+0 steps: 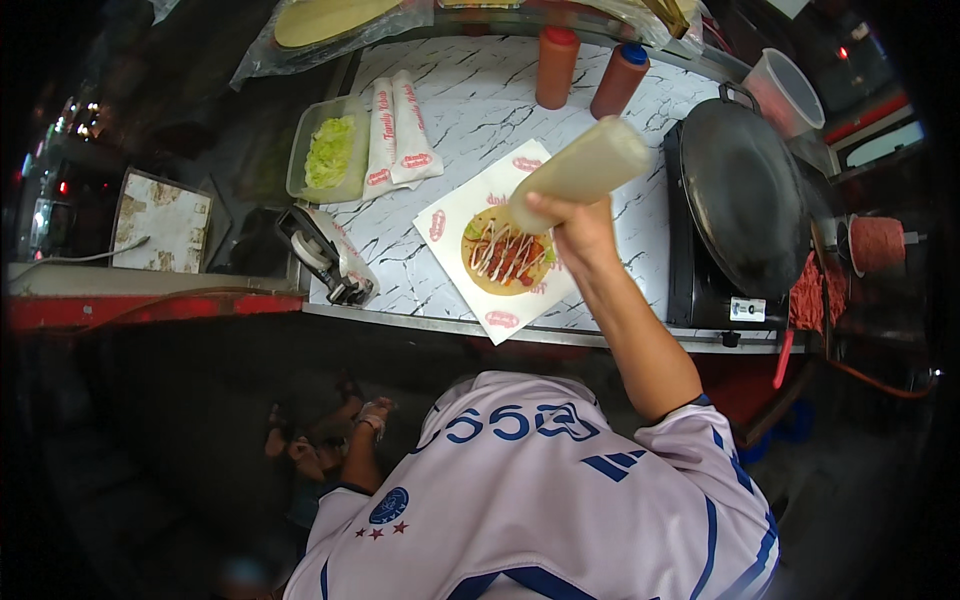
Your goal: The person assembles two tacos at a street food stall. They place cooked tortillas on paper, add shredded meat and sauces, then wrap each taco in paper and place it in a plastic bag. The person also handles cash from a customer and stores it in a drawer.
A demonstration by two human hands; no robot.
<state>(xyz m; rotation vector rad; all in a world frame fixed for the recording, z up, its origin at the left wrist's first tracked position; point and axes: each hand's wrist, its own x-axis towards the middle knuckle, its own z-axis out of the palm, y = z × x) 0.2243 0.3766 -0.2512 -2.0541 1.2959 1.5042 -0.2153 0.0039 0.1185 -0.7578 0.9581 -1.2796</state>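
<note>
My right hand (pixel 577 225) is wrapped round a pale, translucent squeeze bottle (pixel 590 165), tilted with its lower end over a round flatbread (pixel 508 252). On the flatbread lie browned meat pieces and bits of green lettuce, crossed by thin white sauce lines. Beneath it a white printed paper sheet (pixel 495 318) lies at an angle, one corner at the counter's front edge. My left hand (pixel 375 412) hangs low beside my body, away from the counter, in what looks like a clear plastic glove; its fingers are too small and dim to read.
Lettuce fills a clear tub (pixel 297 165) beside two paper-wrapped rolls (pixel 395 130). A red-capped sauce bottle (pixel 556 70) and a blue-capped one (pixel 620 82) stand at the back. Rightward, a dark round pan (pixel 745 190) sits on a stove (pixel 735 312). A black-and-white device (pixel 325 255) occupies the front left.
</note>
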